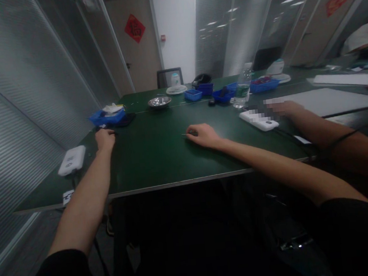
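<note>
My right hand [203, 135] rests over the middle of the green table [153, 158], its fingers curled in a pinch. A thin pale stick [183, 134] pokes out to the left from its fingertips. Farther left, my left hand [105, 140] is closed at the near side of a blue basket [107, 116]. Something dark shows at its fingers, too blurred to name. White tissue-like stuff [112, 108] lies in that basket, and a dark flat object [126, 119] lies beside it. A shallow metal bowl [159, 102] stands beyond, between my two hands.
A white power bank [72, 160] lies at left; another [258, 121] is at right near a co-worker's arm [326, 128]. Blue baskets [193, 95], a water bottle [242, 89] and a white round tray [176, 90] stand farther back. White boards [326, 100] lie at right.
</note>
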Motion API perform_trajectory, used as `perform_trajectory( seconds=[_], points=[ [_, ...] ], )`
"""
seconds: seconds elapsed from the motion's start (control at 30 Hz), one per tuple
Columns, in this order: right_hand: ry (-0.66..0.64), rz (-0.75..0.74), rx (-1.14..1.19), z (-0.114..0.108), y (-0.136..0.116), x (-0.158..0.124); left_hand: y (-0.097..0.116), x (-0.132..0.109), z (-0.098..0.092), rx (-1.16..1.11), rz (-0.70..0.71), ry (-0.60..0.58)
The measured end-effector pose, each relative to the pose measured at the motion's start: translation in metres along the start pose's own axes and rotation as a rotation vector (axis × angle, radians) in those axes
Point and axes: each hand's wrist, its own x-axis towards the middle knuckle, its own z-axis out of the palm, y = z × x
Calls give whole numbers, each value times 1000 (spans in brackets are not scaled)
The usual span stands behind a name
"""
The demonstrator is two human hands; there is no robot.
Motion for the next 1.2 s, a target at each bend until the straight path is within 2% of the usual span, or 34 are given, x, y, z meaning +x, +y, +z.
perform_trajectory(
  seconds=[0.1,0.33,0.47,0.73,1.2],
  points=[
    [6,-3,-6,0,0,0,-1,1,-1,-34,-23,8],
    [-4,-2,10,0,3,0,5,-4,-10,-249,-199,39],
    [4,-13,6,2,4,0,6,-6,-11,-258,-238,46],
    [-7,-24,12,1,3,0,8,-6,-10,-209,-204,63],
    [-20,-12,5,-2,0,-1,20,-25,-15,-51,-98,37]
  ],
)
